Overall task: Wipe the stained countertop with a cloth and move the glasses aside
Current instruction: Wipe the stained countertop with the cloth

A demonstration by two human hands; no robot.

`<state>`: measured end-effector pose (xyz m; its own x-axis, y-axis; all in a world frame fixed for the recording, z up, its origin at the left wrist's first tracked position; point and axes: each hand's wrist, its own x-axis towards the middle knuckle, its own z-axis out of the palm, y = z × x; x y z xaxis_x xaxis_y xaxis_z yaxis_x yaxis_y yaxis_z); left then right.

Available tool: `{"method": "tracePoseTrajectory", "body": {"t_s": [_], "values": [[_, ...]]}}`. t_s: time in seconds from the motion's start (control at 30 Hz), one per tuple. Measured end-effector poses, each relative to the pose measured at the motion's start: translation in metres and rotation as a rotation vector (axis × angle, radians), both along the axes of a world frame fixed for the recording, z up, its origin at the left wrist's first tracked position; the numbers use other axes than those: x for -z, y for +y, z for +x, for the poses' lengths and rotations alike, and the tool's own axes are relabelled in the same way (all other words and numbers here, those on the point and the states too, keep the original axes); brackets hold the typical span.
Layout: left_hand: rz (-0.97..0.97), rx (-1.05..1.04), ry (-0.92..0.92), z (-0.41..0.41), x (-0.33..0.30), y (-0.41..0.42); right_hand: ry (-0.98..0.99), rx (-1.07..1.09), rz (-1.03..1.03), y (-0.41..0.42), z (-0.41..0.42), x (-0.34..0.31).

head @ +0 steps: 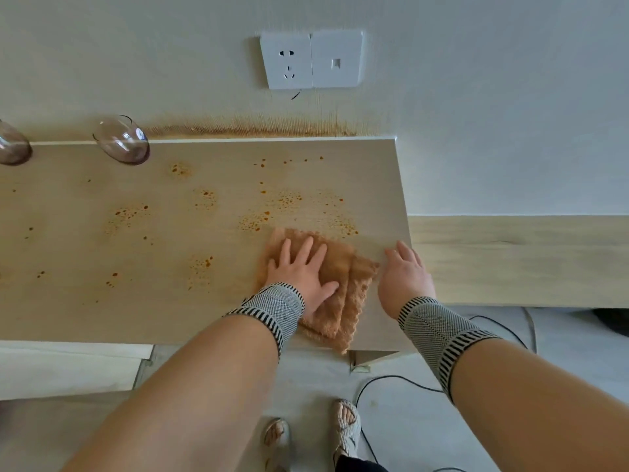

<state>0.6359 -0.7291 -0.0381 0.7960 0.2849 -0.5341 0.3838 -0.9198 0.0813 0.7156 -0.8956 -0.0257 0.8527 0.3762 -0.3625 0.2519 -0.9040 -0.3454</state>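
left hand (pixel 301 274) flat on orange cloth (pixel 335 284), fingers spread, near table (pixel 102 301) right front edge, right hand (pixel 405 277) open beside cloth, two glasses (pixel 122 141) back left, stains (pixel 272 212) across table

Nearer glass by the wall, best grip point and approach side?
Probably the clear side wall of the glass, around mid-height, coming from the counter's front edge. It stands upright against the wall, so the back is blocked; the front and sides are free. Left hand lies flat on the cloth, right hand holds nothing.
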Motion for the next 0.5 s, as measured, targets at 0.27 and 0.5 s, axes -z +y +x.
{"method": "tracePoseTrajectory", "body": {"t_s": [0.27, 0.5], "values": [[-0.006, 0.342, -0.036, -0.024, 0.006, -0.034, -0.013, -0.036, -0.034, -0.008, 0.007, 0.003], [0.008, 0.065, -0.029, -0.001, 0.007, -0.029, 0.007, 0.027, -0.039, -0.011, 0.017, -0.001]]}}
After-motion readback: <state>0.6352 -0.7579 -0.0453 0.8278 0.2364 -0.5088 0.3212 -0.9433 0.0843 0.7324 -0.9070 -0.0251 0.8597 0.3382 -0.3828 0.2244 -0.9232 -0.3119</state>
